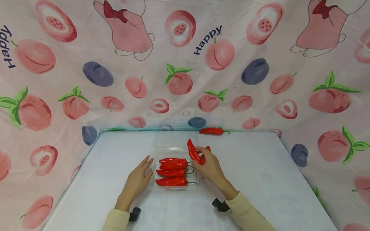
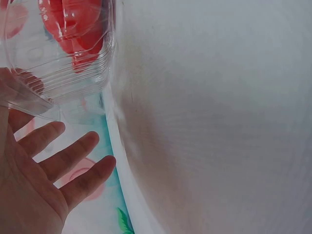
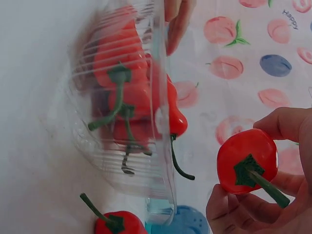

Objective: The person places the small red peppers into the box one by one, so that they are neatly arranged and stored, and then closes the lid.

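Observation:
A clear plastic clamshell box (image 1: 177,188) lies on the table with its lid (image 1: 177,140) folded back. Several red peppers (image 1: 172,182) with green stems lie in it side by side, stems to the right. My left hand (image 1: 136,181) is at the box's left wall, fingers spread and straight; in the left wrist view its thumb is behind the clear plastic. My right hand (image 1: 210,165) pinches another red pepper (image 3: 246,158) between thumb and fingers, above the box's back right corner. Beside the box lies one more pepper (image 3: 119,224), mostly hidden behind my right hand in the head view.
A single red pepper (image 1: 212,131) lies at the table's back edge, right of the lid. The white table (image 1: 254,166) ends at a fruit-print curtain (image 1: 185,64). Black wrist mounts (image 1: 220,205) stick out from both sleeves.

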Motion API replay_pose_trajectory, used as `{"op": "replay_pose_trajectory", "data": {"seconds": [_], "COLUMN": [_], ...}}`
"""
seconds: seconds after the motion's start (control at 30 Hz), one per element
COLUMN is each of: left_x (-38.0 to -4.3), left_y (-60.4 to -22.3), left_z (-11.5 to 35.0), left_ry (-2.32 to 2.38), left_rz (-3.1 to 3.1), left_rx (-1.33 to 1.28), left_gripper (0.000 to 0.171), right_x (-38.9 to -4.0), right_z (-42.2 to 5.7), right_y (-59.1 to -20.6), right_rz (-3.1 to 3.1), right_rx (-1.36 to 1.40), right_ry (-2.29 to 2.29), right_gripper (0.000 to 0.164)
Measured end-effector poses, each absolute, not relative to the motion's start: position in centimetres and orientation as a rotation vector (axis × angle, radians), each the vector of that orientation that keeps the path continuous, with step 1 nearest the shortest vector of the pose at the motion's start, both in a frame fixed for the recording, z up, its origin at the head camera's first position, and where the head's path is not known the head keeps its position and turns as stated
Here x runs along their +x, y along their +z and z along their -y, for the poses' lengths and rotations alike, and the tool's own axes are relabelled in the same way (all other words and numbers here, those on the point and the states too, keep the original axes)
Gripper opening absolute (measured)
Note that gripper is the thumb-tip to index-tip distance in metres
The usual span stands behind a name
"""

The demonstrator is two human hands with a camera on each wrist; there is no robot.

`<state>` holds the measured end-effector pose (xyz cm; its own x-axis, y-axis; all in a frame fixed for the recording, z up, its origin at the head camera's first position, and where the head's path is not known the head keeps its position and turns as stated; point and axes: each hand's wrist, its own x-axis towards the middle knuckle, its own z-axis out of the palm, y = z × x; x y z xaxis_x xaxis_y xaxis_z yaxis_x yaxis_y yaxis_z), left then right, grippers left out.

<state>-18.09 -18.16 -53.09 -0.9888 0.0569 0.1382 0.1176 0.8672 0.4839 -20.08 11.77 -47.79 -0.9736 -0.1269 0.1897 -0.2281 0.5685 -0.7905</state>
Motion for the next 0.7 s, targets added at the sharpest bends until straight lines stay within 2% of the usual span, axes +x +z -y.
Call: {"op": "replay_pose_trajectory", "data": {"seconds": [0.37, 0.7], "left_x": [-18.0, -18.0], "left_y": [-52.7, -52.6], "left_z": [18.1, 18.0], "left_ry": [-0.777, -0.78], "left_rz": [2.937, 2.943], "left_rx": [-0.113, -0.107], "left_gripper": [0.051, 0.051], "right_x": [-19.8, -19.4], "right_z": [-10.9, -10.2], "right_y": [-48.1, -48.6], "right_rz": [2.696, 2.679], "right_rx": [0.478, 0.605], "right_ry": [1.389, 1.404], "right_gripper": [0.057, 0.052]}}
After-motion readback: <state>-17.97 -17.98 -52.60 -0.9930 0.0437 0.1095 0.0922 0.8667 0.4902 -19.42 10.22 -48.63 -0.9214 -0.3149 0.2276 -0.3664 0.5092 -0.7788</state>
